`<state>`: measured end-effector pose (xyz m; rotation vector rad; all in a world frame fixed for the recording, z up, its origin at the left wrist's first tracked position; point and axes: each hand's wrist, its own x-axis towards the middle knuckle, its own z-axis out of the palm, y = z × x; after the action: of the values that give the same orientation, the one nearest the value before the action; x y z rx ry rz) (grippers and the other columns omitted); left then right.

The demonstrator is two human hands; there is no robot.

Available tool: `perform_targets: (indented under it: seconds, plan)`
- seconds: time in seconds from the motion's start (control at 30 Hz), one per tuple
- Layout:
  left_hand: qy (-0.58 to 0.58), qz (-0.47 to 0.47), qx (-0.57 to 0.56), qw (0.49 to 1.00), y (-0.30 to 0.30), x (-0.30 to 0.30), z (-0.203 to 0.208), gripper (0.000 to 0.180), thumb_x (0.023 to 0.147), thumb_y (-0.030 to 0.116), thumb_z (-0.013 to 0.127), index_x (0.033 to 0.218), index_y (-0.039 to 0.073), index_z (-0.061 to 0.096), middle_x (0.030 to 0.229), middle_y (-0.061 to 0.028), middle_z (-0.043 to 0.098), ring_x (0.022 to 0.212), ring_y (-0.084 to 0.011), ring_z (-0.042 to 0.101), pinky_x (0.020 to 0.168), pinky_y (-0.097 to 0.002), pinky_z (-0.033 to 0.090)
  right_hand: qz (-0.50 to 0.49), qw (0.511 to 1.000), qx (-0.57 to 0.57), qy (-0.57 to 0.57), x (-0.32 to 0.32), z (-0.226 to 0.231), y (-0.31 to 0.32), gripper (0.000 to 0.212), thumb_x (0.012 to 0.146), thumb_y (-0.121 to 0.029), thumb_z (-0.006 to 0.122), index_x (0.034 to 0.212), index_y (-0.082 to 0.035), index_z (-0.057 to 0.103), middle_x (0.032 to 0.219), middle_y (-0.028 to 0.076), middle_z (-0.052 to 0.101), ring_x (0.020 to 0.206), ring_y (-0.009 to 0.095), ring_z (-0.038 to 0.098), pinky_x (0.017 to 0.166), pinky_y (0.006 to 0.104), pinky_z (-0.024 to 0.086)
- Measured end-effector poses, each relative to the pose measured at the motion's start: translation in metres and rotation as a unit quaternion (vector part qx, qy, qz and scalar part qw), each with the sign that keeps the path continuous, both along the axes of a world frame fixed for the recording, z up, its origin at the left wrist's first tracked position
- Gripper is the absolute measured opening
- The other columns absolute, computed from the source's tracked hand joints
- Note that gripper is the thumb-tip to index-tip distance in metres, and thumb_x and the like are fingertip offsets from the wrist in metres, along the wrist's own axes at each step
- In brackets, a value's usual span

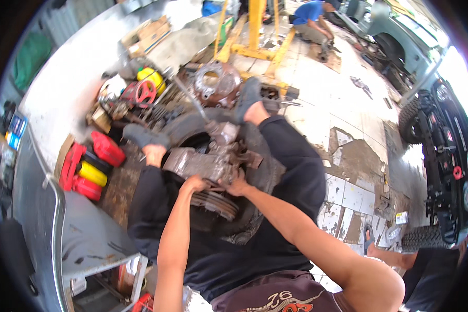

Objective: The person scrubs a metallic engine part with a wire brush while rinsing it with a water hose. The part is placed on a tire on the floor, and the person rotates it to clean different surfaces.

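Observation:
A grimy metal gearbox (192,162) with a long shift lever (189,96) rests on a tyre (260,179) between my legs. At the gearbox's near end sits a round ribbed drum (216,204). My left hand (195,183) is closed at the casing's near left edge, just above the drum. Close beside it on the right, my right hand (236,183) grips the casing's near side. Some fingertips of both hands are hidden against the metal.
A rusty bell housing (217,83) lies beyond the tyre. Red and yellow containers (91,171) stand left, near a grey metal cabinet (83,229). A yellow stand (256,31) rises at the back. Another person (312,23) crouches far right; someone's leg (395,256) shows at lower right, near a vehicle (447,151).

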<state>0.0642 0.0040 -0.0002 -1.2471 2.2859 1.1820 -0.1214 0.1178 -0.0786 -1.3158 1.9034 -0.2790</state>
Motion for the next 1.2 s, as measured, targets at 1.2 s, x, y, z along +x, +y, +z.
perform_targets:
  seconds: [1.2]
  plan:
    - [-0.083,-0.025,-0.132,0.987,0.007,-0.011,0.013,0.048,0.069,0.046,0.083,0.087,0.002,0.077,0.086,-0.0205,0.073,0.084,-0.0383,0.07,0.077,-0.0415,0.053,-0.001,0.982,-0.177,-0.06,-0.021,-0.01,0.035,0.076,0.1,-0.048,0.048,0.156,-0.006,0.017,0.159,0.031,0.012,0.145,0.051,0.02,0.118,0.0519,0.026]
